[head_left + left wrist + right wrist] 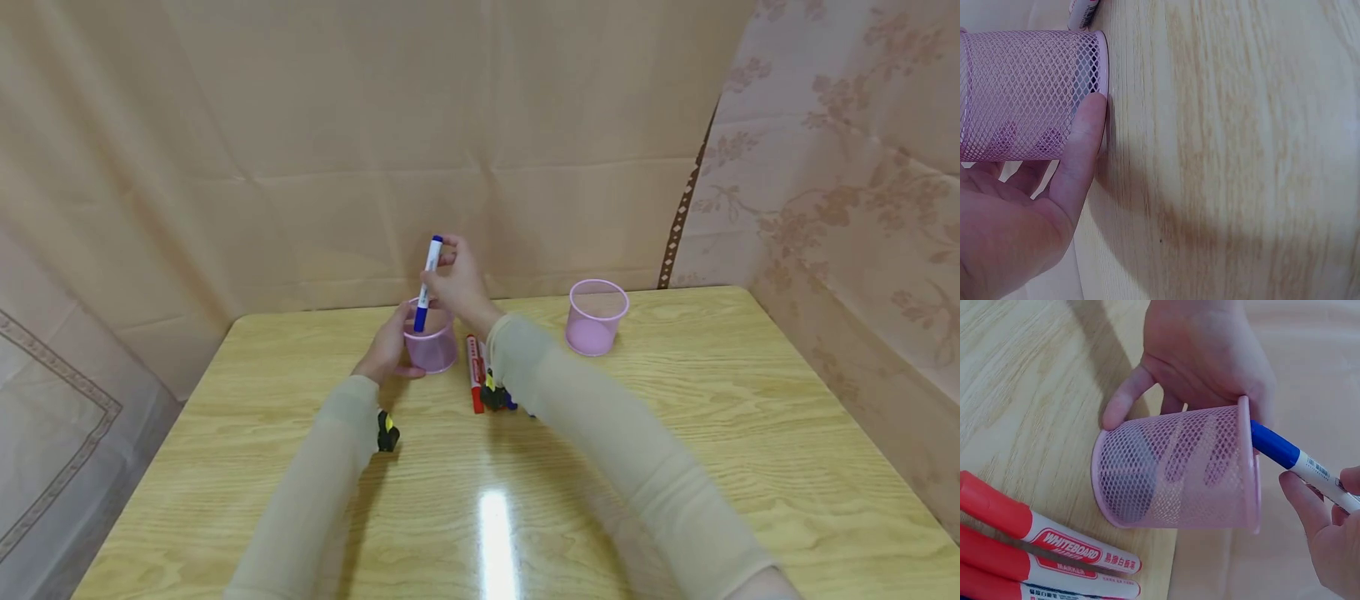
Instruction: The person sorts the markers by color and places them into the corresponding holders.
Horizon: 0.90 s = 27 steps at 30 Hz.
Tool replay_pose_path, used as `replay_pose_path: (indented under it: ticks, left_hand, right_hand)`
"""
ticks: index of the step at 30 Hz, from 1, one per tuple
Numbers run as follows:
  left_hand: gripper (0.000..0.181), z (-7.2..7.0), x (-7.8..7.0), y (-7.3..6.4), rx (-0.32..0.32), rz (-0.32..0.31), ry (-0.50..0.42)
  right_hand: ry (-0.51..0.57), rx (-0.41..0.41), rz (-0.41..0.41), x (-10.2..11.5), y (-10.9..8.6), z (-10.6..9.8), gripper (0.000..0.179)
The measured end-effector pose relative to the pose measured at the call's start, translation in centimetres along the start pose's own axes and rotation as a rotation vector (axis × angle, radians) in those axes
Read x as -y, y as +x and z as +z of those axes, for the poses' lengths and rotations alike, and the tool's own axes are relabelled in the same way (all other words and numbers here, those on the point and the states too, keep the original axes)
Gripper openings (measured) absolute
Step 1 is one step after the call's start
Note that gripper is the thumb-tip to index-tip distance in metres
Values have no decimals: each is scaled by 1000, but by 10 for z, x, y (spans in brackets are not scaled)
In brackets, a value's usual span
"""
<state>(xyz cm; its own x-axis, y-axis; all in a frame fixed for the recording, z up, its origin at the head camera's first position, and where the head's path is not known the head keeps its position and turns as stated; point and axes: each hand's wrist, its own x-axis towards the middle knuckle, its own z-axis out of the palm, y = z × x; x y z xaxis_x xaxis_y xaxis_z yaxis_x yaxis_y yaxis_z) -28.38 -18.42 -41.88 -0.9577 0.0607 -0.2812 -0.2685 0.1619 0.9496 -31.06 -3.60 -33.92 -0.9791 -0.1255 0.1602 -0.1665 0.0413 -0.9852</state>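
Observation:
My left hand (386,346) holds a pink mesh pen cup (433,354) upright on the table. In the left wrist view its thumb lies along the base of the cup (1022,94), with the other fingers behind the mesh. Above the cup, my right hand (463,285) pinches a white whiteboard marker (430,271) with a blue cap. The marker tilts, blue cap down. In the right wrist view the blue cap (1275,445) is at the cup's rim. No marker shows inside through the mesh.
Red whiteboard markers (1072,544) lie on the table right of the held cup, with blue-capped ones (512,402) partly hidden under my right forearm. A second pink mesh cup (595,333) stands farther right. A beige curtain (337,167) hangs behind the wooden table (427,500).

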Motion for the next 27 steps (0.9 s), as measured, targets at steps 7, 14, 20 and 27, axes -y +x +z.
replay_pose_path:
  ticks: [7,14,20,27]
  left_hand:
    - [67,-2,1,-1,-5,5,17]
    - [71,-1,2,-1,9,14,44]
    - [73,1,1,-3,7,18,23]
    - [74,4,0,-4,-10,8,-1]
  right_hand:
    - [-99,52,19,-6,-2,3,66]
    - [-135,81,9,-7,-8,3,64]
    - [-170,132,-4,-9,-11,4,61]
    - [-255,150,-29,-14,-12,7,51]
